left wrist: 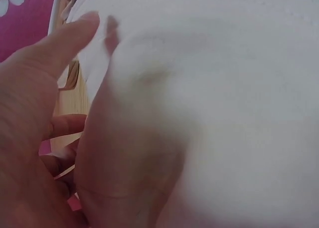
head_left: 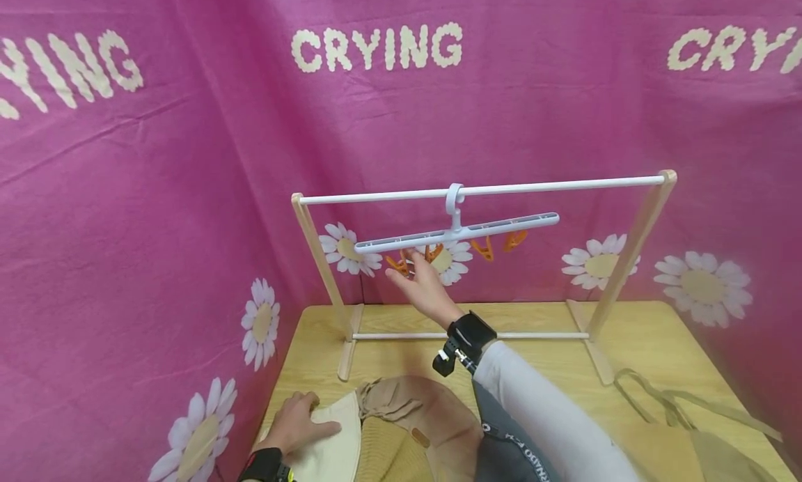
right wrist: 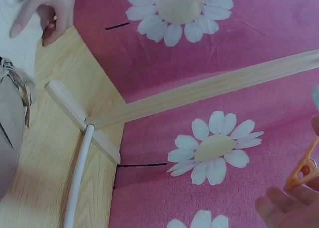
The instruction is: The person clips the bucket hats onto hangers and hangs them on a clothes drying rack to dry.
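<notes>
Pink cloth backdrop (head_left: 564, 120) — daisies (head_left: 702, 287), CRYING lettering (head_left: 390, 49), wooden table (head_left: 557, 370), hanger (head_left: 456, 234) above

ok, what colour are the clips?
Orange, on all four clips; the head view shows them best.
</notes>
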Demonstrator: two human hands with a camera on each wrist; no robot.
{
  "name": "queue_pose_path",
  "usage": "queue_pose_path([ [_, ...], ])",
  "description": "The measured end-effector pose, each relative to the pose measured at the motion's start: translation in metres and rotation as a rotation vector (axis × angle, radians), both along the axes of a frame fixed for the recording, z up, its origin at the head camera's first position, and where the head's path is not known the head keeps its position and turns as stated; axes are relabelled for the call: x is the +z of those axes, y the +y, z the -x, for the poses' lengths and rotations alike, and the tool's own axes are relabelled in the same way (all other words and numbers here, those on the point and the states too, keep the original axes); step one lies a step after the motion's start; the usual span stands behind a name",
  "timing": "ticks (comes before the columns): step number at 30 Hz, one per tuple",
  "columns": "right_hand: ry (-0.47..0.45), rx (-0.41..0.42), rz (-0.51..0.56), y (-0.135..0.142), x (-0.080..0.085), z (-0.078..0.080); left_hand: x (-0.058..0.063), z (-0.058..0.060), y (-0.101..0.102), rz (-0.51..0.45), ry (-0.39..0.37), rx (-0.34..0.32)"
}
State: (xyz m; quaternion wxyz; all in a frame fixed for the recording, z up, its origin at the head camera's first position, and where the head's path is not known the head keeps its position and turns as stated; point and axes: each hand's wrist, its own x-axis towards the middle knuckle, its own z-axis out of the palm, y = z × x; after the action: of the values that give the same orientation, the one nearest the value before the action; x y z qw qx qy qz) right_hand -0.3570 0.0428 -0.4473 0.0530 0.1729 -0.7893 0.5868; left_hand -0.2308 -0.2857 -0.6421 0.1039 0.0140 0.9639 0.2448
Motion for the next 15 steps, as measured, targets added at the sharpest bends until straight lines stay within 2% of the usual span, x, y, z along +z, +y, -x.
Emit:
queue_pose_path([
  [5,0.019,-0.035,-0.024,-0.002,0.002,0.002,-0.005,0.004,0.006,0.04,0.024,-0.03],
  [8,0.034,-0.043,-0.016,-0.004,0.003,0.002,-0.011,0.006,0.007,0.067,0.03,-0.025],
  [15,0.034,0.019,0.008,-0.01,0.008,0.001,-0.019,0.008,0.006,0.118,0.049,-0.007],
])
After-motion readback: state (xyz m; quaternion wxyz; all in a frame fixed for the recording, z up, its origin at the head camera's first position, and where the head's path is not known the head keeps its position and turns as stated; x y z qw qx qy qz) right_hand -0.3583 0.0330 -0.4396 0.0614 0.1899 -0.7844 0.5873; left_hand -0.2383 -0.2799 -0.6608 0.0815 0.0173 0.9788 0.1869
